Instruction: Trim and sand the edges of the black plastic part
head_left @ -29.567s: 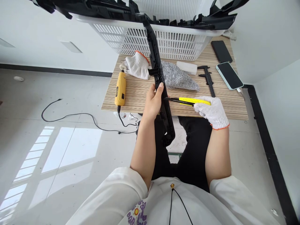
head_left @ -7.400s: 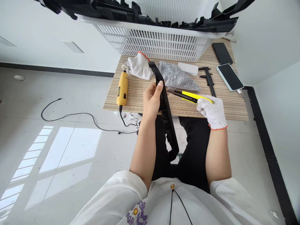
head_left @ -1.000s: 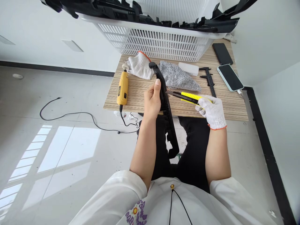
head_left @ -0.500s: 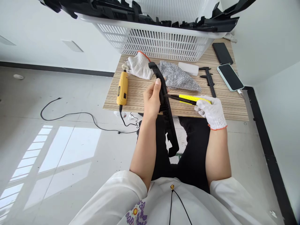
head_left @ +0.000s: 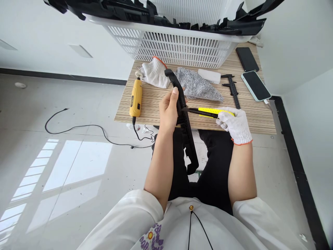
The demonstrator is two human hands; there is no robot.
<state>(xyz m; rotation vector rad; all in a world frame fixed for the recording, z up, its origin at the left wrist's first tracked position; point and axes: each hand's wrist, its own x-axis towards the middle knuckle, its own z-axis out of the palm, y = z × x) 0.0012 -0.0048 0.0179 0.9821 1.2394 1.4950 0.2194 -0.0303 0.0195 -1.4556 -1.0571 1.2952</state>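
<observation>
Bare and closed, my left hand (head_left: 168, 109) grips a long black plastic part (head_left: 187, 133) near its upper end, thumb on top. The part slants from above the table down past its front edge, over my lap. My right hand (head_left: 235, 124), in a white knit glove, is wrapped round a yellow and black utility knife (head_left: 212, 111). The knife's dark blade end points left and meets the middle of the black part, just right of my left fingers. Whether the blade cuts into it I cannot tell.
On the wooden table (head_left: 153, 111) lie a yellow rotary tool (head_left: 136, 97), a white glove (head_left: 156, 73), a grey cloth (head_left: 199, 86), a white object (head_left: 209, 76), a caliper (head_left: 232, 90) and two phones (head_left: 256, 85). Behind stands a white basket (head_left: 179, 47) with black plastic parts (head_left: 130, 15).
The knife's tip has shifted slightly left and down across the black part. My left hand and the part have stayed in place.
</observation>
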